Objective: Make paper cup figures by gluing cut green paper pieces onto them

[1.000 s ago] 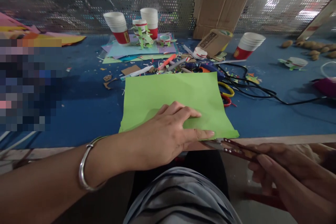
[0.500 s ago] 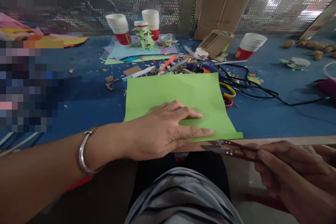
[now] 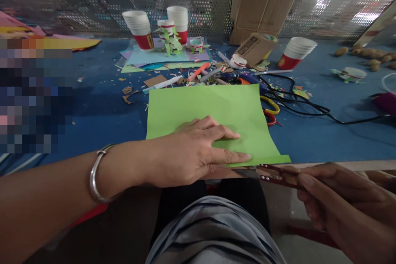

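A sheet of green paper (image 3: pixel 204 103) lies at the front edge of the table, its near right edge folded into a narrow strip (image 3: pixel 280 159). My left hand (image 3: pixel 198 150) rests flat on the paper with fingers spread. In my right hand (image 3: pixel 334 194) are thread snips (image 3: pixel 278 174) with dark red riveted handles, gripped between thumb and fingers. Their blades (image 3: pixel 246 172) point left, just below the paper's near edge and close to my left fingertips. Whether the blades touch the paper I cannot tell.
Behind the paper lie pens, scraps, scissors (image 3: pixel 270 111) and a black cable (image 3: pixel 312 109). Stacked paper cups (image 3: pixel 139 29), more cups (image 3: pixel 297 53), small green-legged paper crafts (image 3: pixel 352 74) and a cardboard box (image 3: pixel 266 4) stand farther back. Perforated metal sheeting borders the far side.
The thread snips have shifted slightly left, and their blades have come closer together. My left hand stays pressed on the green paper. The view has moved a little.
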### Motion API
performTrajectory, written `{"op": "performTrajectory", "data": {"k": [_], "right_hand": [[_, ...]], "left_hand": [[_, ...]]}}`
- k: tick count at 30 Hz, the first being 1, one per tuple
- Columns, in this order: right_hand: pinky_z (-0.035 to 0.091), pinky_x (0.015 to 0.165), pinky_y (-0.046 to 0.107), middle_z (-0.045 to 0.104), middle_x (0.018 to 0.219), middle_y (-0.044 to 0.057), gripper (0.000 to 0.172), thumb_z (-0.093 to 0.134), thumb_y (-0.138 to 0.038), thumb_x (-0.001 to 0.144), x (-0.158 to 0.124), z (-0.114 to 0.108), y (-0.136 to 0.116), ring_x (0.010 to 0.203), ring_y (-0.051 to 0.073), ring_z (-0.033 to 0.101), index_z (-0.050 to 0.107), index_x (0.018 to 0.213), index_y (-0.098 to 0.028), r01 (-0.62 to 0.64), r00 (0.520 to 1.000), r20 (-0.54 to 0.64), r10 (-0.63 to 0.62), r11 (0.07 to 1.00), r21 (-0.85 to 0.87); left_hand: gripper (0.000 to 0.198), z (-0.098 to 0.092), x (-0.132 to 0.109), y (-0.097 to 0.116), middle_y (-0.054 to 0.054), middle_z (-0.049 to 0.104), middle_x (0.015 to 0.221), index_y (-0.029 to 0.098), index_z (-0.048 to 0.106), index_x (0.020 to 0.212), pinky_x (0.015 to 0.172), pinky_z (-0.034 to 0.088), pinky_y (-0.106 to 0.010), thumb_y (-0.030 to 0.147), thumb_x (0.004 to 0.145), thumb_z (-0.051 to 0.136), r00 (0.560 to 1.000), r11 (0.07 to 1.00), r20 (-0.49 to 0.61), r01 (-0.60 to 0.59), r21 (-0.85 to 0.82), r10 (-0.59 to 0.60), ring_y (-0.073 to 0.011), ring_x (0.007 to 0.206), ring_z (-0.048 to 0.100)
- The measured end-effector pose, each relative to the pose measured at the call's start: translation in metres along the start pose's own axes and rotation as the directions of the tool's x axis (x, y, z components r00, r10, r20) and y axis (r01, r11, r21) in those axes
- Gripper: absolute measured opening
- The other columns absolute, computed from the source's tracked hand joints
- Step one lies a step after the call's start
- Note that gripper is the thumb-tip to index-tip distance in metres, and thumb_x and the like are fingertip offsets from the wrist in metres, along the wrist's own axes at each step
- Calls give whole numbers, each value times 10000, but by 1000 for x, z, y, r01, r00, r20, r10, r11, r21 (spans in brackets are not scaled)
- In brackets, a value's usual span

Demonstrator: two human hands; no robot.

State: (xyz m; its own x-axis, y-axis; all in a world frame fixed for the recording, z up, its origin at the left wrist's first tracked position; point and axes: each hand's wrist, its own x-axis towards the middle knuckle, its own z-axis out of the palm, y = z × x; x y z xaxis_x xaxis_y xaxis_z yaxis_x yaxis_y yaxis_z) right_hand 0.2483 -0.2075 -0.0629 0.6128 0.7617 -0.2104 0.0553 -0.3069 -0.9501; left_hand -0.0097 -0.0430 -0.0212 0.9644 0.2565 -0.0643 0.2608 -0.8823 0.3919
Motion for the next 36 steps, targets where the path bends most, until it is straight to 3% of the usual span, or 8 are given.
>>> {"op": "performTrajectory", "data": {"k": [2,6,13,20,24,30,36], "right_hand": [[398,256,187,614,465,-5,389,948,-482,531,-3,5,-5,316,139,524,742,735,-222,-46,999,6,45,999,17],[417,337,132,650,543,-16,388,900,-531,637,-12,16,-15,378,87,533,727,811,-230,-65,996,58,66,998,-10],[450,335,154,605,518,-39,321,820,-521,756,-19,27,-21,382,92,535,714,809,-222,67,992,118,-53,991,-118],[460,325,154,624,502,-34,314,809,-538,739,-20,28,-20,354,92,515,728,776,-237,133,990,79,-120,973,-189],[464,331,154,637,499,-26,315,802,-560,731,-15,23,-18,348,100,536,757,769,-251,160,986,69,-150,969,-186],[413,272,164,650,487,-17,301,873,-510,653,-4,10,-10,297,104,508,789,782,-252,212,968,179,-175,954,-213],[468,335,158,641,515,-31,262,797,-507,744,-22,29,-19,377,106,557,787,799,-251,114,993,56,-104,972,-205]], "left_hand": [[476,0,0,0,-25,422,1621,449,500,1521,1144,332,-485,419,1046,500,1000,1000,-7,-4,-2,4,-286,1255,413],[466,0,0,0,-39,445,1604,439,529,1504,1146,330,-486,491,1042,483,1000,1000,-30,-9,-20,8,-288,1260,418],[459,1,0,-3,-46,463,1583,442,531,1501,1133,337,-479,477,1048,471,998,999,-48,-41,-27,39,-285,1243,428],[513,-6,-3,-5,-78,445,1634,300,517,1539,1161,318,-443,453,1052,468,999,998,-22,-47,-35,46,-283,1319,453],[505,-6,-5,-6,-63,427,1650,307,525,1534,1159,320,-441,451,1053,465,999,999,-6,-45,-31,44,-289,1327,453],[529,-3,-4,-7,-64,435,1645,325,522,1533,1150,336,-454,497,1033,503,999,999,-25,-34,-32,33,-292,1306,459],[558,-2,-4,-7,-72,439,1640,306,499,1550,1153,338,-459,500,1028,510,999,999,-24,-34,-30,33,-296,1292,455]]}}
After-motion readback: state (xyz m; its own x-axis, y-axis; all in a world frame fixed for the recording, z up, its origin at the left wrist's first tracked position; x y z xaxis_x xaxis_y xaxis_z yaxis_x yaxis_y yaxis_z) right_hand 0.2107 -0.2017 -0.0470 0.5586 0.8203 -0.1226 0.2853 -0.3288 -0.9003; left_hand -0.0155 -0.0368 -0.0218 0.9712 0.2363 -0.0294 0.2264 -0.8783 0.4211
